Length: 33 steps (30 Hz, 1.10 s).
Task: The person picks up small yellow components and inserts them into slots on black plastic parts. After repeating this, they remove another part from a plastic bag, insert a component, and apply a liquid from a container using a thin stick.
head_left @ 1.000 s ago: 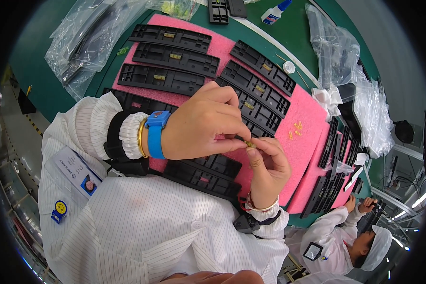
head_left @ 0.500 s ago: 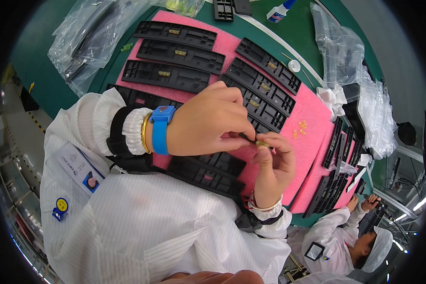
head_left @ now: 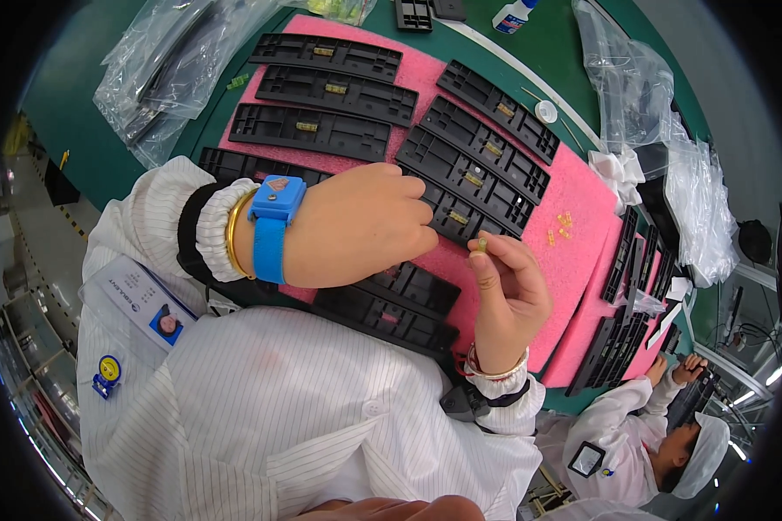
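Observation:
My right hand (head_left: 514,300) pinches a small yellow-green bubble vial (head_left: 482,246) between thumb and forefinger, above the pink foam mat (head_left: 573,187). My left hand (head_left: 356,226) is closed, its back turned up and fingers curled under; whatever it holds is hidden. Just beyond the hands lies a long black plastic part (head_left: 447,215) with a vial in its slot. Several more such parts lie in two columns on the mat, among them a black part (head_left: 313,130) at the left. Below my left hand sits another black part (head_left: 387,317), partly covered.
Loose yellow vials (head_left: 565,233) lie on the mat to the right. Beyond them are a small white cup (head_left: 546,111), thin sticks and a bottle (head_left: 513,16). Plastic bags (head_left: 161,74) flank the mat. Stacked black parts (head_left: 613,339) and a co-worker (head_left: 608,443) are at the right.
My hands have drawn apart: the left moved slightly left, its fingers curling under. The right still pinches the vial, which now shows more plainly. The view shifted slightly.

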Available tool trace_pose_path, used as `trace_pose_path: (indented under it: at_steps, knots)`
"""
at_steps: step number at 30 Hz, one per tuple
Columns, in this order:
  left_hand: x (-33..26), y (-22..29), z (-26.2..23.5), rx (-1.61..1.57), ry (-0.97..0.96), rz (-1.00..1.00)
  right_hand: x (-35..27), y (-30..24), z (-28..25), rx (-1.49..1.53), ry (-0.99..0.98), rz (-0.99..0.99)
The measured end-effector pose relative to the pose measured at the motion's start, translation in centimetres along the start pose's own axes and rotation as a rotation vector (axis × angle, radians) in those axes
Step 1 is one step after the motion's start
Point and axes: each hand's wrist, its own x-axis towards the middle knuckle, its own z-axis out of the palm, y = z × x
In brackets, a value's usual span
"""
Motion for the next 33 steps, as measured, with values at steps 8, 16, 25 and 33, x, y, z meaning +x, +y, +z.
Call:
trace_pose_path:
  at_steps: [8,16,25,33]
  knots:
    - [1.3,-0.3,2.0,-0.124,0.2,-0.047,-0.1,-0.1,-0.1,-0.026,-0.016,0.021]
    - [1.9,-0.6,1.4,-0.336,0.453,-0.058,-0.1,0.0,-0.2,-0.018,-0.013,0.046]
    - [2.1,-0.6,0.9,-0.549,0.448,-0.08,0.1,0.0,-0.2,-0.081,-0.028,-0.048]
    - [2.0,-0.5,1.0,-0.544,0.475,-0.093,0.1,0.1,-0.2,-0.086,-0.024,-0.072]
